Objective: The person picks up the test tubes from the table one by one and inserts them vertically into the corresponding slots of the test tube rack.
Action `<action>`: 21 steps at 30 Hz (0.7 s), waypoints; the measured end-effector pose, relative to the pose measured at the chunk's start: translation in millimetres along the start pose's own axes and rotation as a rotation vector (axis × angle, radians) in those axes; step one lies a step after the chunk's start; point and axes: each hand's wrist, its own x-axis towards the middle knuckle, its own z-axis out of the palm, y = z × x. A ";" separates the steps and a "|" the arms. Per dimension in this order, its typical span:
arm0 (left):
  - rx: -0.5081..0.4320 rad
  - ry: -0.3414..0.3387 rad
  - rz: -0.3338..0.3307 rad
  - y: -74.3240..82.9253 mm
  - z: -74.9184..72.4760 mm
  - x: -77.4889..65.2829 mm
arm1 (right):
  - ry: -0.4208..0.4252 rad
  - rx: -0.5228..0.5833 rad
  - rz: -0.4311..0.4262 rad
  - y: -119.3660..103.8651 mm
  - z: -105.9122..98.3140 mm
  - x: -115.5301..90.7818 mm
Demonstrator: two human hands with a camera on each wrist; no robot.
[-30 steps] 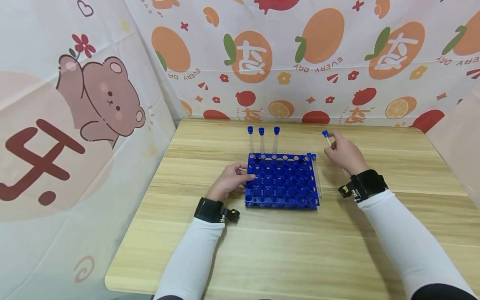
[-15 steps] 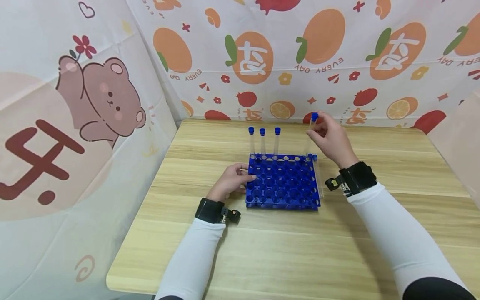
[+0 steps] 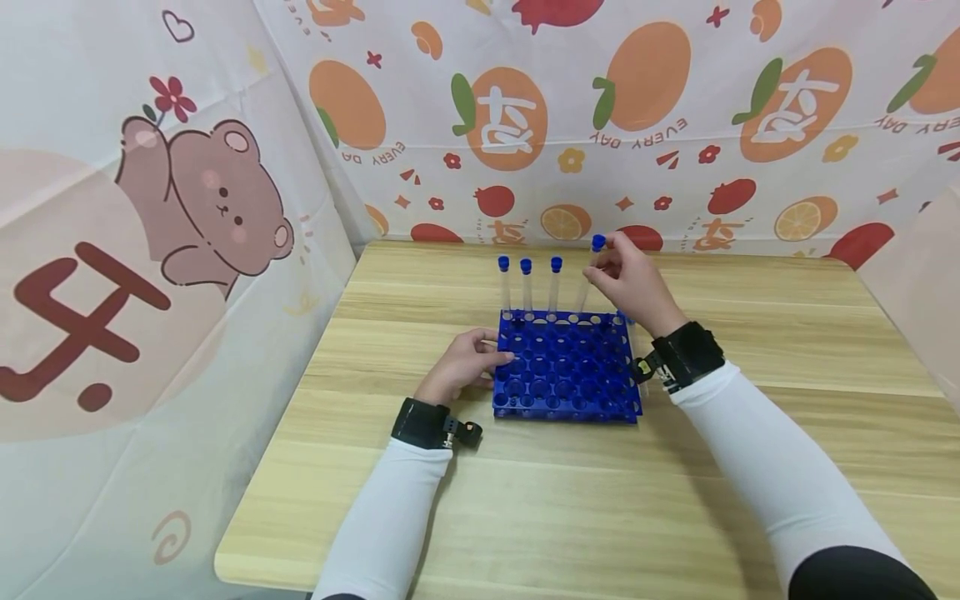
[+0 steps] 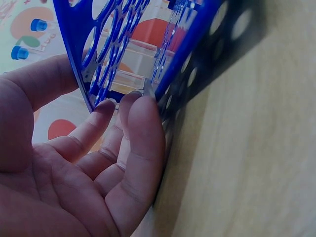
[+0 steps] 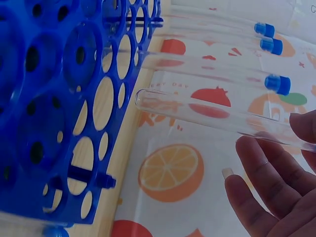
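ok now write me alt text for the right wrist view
A right hand pinches a clear tube, its rounded end close to a blue rack with round holes. Three blue-capped tubes sit in the rack, with a fruit-print cloth behind.

I have open room to the right of the right grip (image 3: 634, 283), over bare tabletop (image 3: 795, 333). To its left, three capped tubes (image 3: 527, 290) stand upright, leaving a narrow gap beside the pinched tube (image 3: 585, 289), whose rounded end hangs close to the rack (image 3: 562, 412) below. Patterned cloth (image 3: 577, 108) walls off the space beyond. Near its wrist strap (image 3: 690, 352), I think another tube (image 5: 55, 231) sits beside the rack, mostly hidden. From the left grip (image 3: 465, 362) I can pass leftward; the rack blocks rightward.
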 end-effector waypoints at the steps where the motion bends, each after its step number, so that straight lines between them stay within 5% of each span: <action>1: 0.000 0.001 0.000 -0.2 -0.1 0.1 | -0.007 0.004 0.002 -0.7 1.3 0.6; 21: -0.007 0.001 0.013 -0.8 0.1 -0.9 | -0.138 -0.068 0.098 1.1 16.2 2.8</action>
